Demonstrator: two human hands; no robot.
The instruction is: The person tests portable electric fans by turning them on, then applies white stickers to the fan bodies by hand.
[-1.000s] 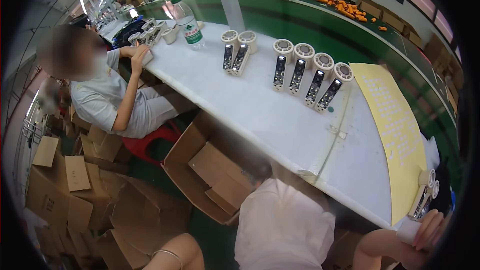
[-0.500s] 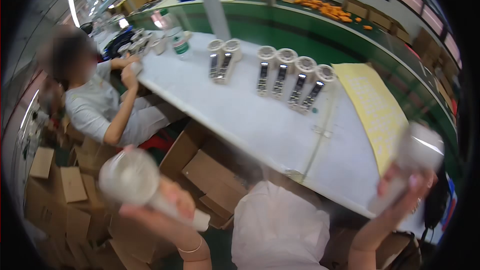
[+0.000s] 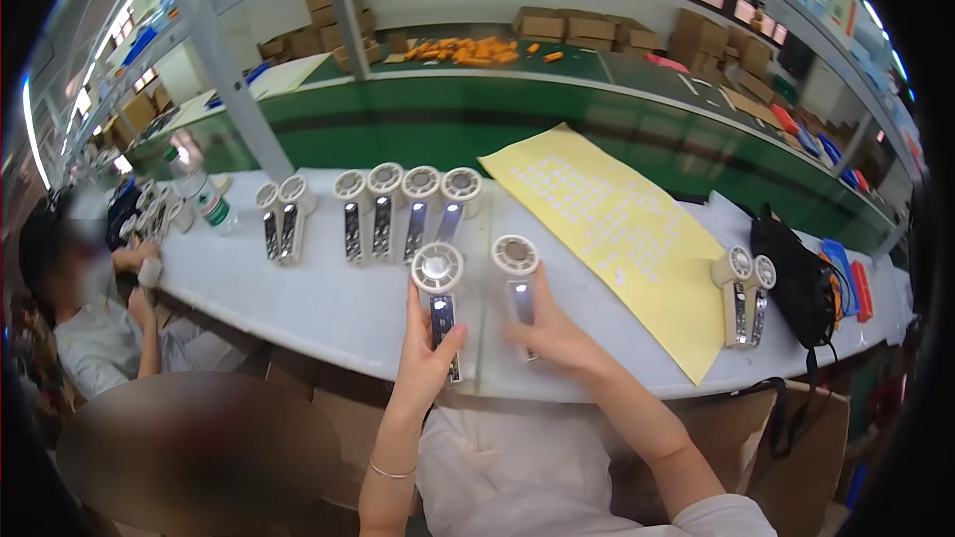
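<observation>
A white handheld fan (image 3: 438, 268) with a round vented head and a dark, shiny handle front is in my left hand (image 3: 426, 363). The fingers wrap the handle, with the thumb across its front. My right hand (image 3: 557, 336), slightly blurred, grips a second white handheld fan (image 3: 515, 255), whose head has a grey centre. Both fans are upright, side by side and apart, above the table's near edge. Just behind them stands a row of several similar fans (image 3: 386, 179). To its left is a pair of fans (image 3: 291, 194).
On the white table (image 3: 338, 323) lies a yellow sheet (image 3: 637, 254) with small pale pieces. Two more fans (image 3: 738, 264) and a black bag (image 3: 791, 283) are at right. A water bottle (image 3: 207, 201) stands at left, near a seated person (image 3: 95, 333). Orange pieces (image 3: 468, 50) lie behind.
Both hands came inward from far apart, bringing their fans together over the table with the vented fronts facing me. My view turned right, bringing the bag and two fans into sight.
</observation>
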